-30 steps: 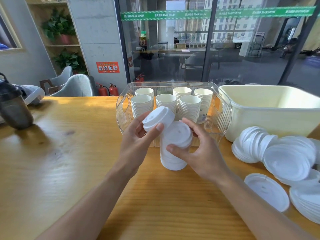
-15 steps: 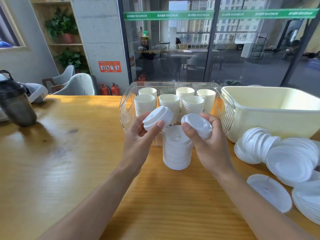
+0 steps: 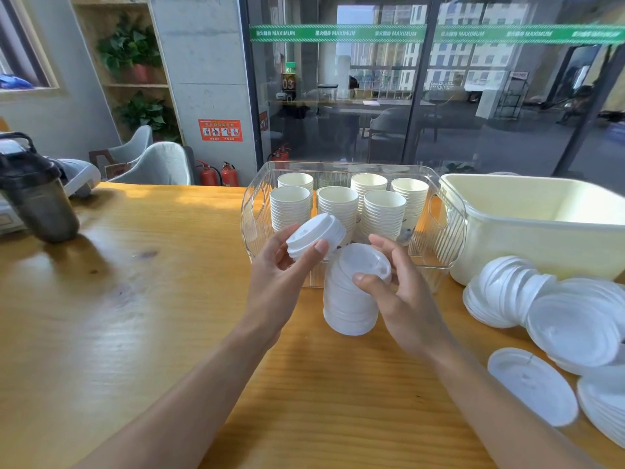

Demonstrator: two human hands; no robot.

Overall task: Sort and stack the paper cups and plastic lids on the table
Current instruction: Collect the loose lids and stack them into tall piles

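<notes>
Two bare forearms reach in from the bottom edge, ending in a left hand (image 3: 282,275) and a right hand (image 3: 404,299). No sleeves, rings or watch show.

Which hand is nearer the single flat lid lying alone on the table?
Right. The right hand is at the lid stack, up-left of the flat lid; the left hand is farther left.

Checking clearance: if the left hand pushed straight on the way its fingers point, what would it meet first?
Probably the clear bin holding the cup stacks; the left hand, pinching a lid, points up toward it. Depth is unclear.
</notes>
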